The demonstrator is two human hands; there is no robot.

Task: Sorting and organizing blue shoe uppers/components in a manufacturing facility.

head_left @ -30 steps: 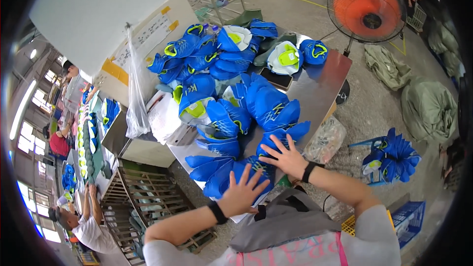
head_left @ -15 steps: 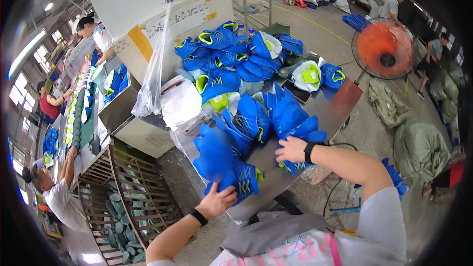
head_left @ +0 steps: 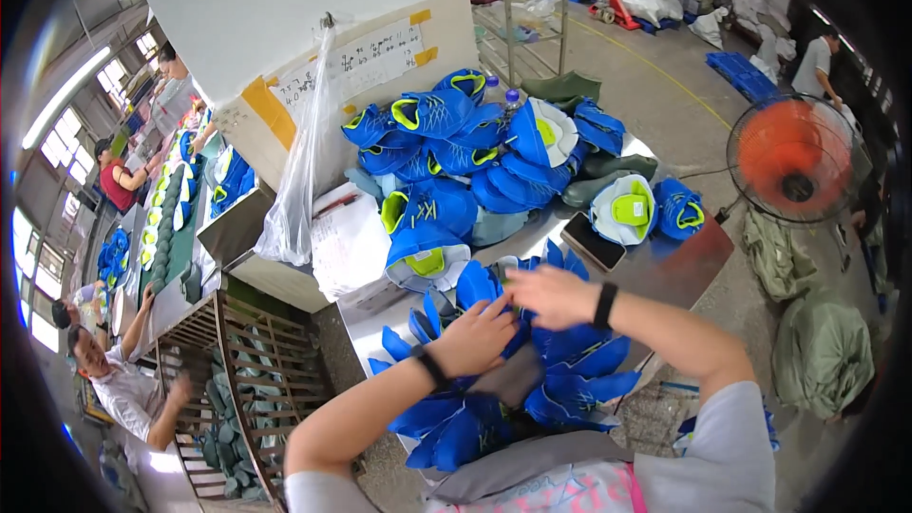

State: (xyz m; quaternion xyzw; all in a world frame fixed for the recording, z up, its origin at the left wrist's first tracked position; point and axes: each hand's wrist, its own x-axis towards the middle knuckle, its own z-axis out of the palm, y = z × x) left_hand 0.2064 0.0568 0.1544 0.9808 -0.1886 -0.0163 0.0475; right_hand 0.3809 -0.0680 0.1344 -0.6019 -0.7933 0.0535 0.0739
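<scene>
My hands meet above the metal table, among blue shoe uppers with pale lacing and lime linings. The fingers of my left hand [head_left: 478, 337] are bent together against those of my right hand [head_left: 553, 296]. Both hands are closed, but what they pinch is hidden. A blue shoe upper [head_left: 478, 285] stands just beyond my left fingers. Nested blue uppers lie under my left forearm in a left bunch [head_left: 465, 427], and a right bunch [head_left: 579, 385] sits below my right wrist. Farther back is a heap of blue uppers [head_left: 442, 119], some with white soles facing up.
A phone [head_left: 594, 239] lies on the table [head_left: 679, 271] near green shoe lasts [head_left: 594, 185]. Papers [head_left: 351, 247] and a hanging plastic bag [head_left: 294, 180] are at the left. A slatted crate [head_left: 228, 361] of lasts stands beside co-workers at a line. An orange fan [head_left: 793, 157] stands right.
My hands have come together from the two bunches of uppers, moving inward and away from me. Both bunches now sit nearer my body. The view has shifted, and a co-worker at the left has raised a hand.
</scene>
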